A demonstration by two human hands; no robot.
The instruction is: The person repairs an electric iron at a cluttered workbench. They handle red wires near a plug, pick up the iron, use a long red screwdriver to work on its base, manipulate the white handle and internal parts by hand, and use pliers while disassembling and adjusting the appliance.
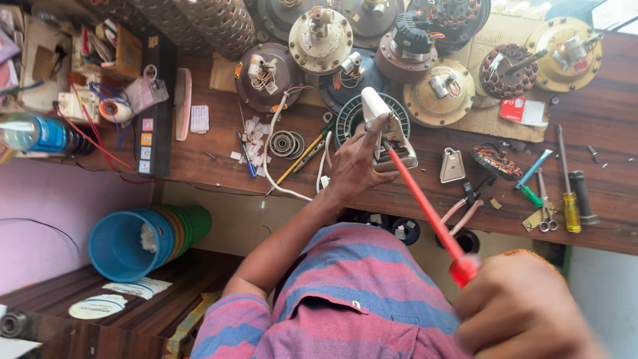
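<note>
My left hand (357,166) is shut on a small white plastic device (383,126) and holds it over the brown wooden workbench (615,126). My right hand (525,309), close to the camera and blurred at the lower right, grips the handle of a long red screwdriver (425,206). The screwdriver's tip meets the white device right by my left fingers. A round finned fan part (345,123) lies on the bench just behind the device. My striped shirt fills the bottom middle.
Several ceiling-fan motors (320,40) and wound stators (508,70) crowd the back of the bench. Screwdrivers (570,209), pliers (465,206) and scissors (546,216) lie to the right. A blue bottle (40,135) and stacked blue and green buckets (143,239) are at the left.
</note>
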